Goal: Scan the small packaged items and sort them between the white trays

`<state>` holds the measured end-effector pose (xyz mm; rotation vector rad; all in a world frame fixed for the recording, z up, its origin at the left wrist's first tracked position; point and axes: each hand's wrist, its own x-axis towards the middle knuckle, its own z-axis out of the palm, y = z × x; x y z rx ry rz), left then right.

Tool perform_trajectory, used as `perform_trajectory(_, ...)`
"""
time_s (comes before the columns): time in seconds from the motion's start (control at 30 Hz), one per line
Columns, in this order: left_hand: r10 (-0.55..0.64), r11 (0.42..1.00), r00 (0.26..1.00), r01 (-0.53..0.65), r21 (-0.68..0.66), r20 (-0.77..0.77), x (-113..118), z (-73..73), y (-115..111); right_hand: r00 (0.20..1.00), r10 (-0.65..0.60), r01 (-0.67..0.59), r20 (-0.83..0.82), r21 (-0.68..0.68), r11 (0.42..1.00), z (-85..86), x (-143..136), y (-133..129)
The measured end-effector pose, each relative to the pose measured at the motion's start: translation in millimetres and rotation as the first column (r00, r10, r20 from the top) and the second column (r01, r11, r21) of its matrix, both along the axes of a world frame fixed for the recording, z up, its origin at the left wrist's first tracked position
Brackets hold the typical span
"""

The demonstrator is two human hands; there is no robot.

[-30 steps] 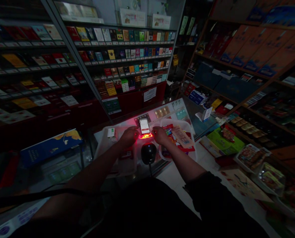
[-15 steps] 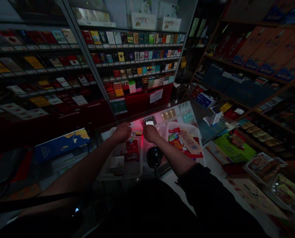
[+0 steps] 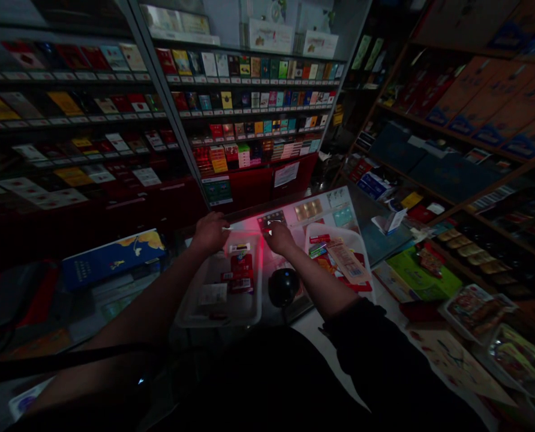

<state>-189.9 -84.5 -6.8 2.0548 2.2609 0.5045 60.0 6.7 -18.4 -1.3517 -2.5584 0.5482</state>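
My left hand [image 3: 210, 233] is closed at the far rim of the left white tray [image 3: 259, 300], its fingertips pinched on something too small to make out. That tray holds red packets [image 3: 241, 267], a white-labelled item [image 3: 239, 246] and a pale packet [image 3: 213, 293]. My right hand [image 3: 279, 237] is closed beyond the black round device [image 3: 283, 286]; what its fingers hold is hidden. A small bright white patch [image 3: 274, 224] shows by its knuckles, mostly covered. Red light falls on the counter between both hands.
At right, another white tray [image 3: 367, 255] carries colourful packets and a beige packet [image 3: 347, 261]. A blue box [image 3: 114, 258] lies at left. Shelves of small boxes [image 3: 254, 99] stand ahead. A green box [image 3: 423, 270] and plastic-packed goods are at far right.
The small white-labelled item that was between my hands now shows inside the left tray. My left hand has shifted left and slightly up, my right hand slightly right, now covering more of the white patch.
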Motion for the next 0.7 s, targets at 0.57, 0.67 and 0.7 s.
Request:
perform_trajectory(0.57, -0.322, 0.946, 0.895, 0.311, 0.088, 0.307, 112, -8.2, -113, 0.893, -0.225, 0.262, -0.39, 0.043, 0.964, -10.0, 146, -113)
perform_trajectory(0.67, -0.385, 0.922, 0.855, 0.373, 0.104, 0.347, 140, -3.8, -124, 0.884, -0.232, 0.27, -0.406, 0.04, 0.962, -14.1, 161, -133)
perform_trajectory(0.7, -0.415, 0.908, 0.834, 0.401, 0.117, 0.364, 149, -1.0, -127, 0.88, -0.242, 0.279, -0.409, 0.033, 0.96, -15.9, 166, -139)
